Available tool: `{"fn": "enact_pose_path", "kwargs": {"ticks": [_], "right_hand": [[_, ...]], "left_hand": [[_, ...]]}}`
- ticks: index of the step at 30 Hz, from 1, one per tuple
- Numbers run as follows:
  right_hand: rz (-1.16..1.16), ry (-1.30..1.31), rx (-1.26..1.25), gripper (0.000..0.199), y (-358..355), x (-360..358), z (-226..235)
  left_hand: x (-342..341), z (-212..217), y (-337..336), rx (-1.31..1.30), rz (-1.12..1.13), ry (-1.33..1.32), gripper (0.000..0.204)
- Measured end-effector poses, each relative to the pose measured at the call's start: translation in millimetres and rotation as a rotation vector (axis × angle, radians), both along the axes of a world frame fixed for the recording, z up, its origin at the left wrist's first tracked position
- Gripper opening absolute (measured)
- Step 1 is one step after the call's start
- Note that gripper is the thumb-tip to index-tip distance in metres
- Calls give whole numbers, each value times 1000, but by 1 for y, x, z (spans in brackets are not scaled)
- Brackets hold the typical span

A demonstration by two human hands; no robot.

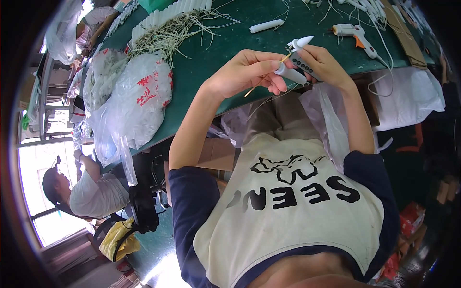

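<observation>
My left hand [249, 72] pinches a thin wooden stick [266, 77] and steadies a short white tube [290, 73] with its fingertips. My right hand [322, 63] grips a grey, button-studded part [302, 62] topped by a white pointed flame-shaped tip [301, 43]. Both hands meet just above the near edge of the green table [206, 72], the pieces held between them.
A glue gun [355, 36] lies on the table to the right with its cord. One loose white tube [266, 26] and a row of white tubes [168, 17] with wires lie further back. Plastic bags [129, 105] crowd the left edge. Another person [91, 187] sits at lower left.
</observation>
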State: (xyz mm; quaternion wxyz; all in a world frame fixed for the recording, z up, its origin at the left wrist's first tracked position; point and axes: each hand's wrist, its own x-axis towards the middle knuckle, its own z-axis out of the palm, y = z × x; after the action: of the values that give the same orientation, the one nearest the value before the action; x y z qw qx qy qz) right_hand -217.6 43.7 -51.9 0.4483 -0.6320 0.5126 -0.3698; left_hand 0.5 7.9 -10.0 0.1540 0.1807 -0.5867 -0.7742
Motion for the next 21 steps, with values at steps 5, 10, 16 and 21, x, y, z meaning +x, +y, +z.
{"fn": "enact_pose_path", "kwargs": {"ticks": [5, 10, 16, 21], "right_hand": [[-173, 307, -465, 18, -23, 2, -21], [-393, 727, -594, 20, -37, 8, -31], [-426, 674, -658, 19, -36, 1, -45], [-246, 189, -547, 20, -20, 1, -16]], "left_hand": [[-4, 3, 1, -2, -15, -5, 28], [-1, 1, 2, 6, -6, -2, 28], [4, -2, -1, 8, 23, -10, 29], [9, -6, -6, 5, 53, 13, 30]]}}
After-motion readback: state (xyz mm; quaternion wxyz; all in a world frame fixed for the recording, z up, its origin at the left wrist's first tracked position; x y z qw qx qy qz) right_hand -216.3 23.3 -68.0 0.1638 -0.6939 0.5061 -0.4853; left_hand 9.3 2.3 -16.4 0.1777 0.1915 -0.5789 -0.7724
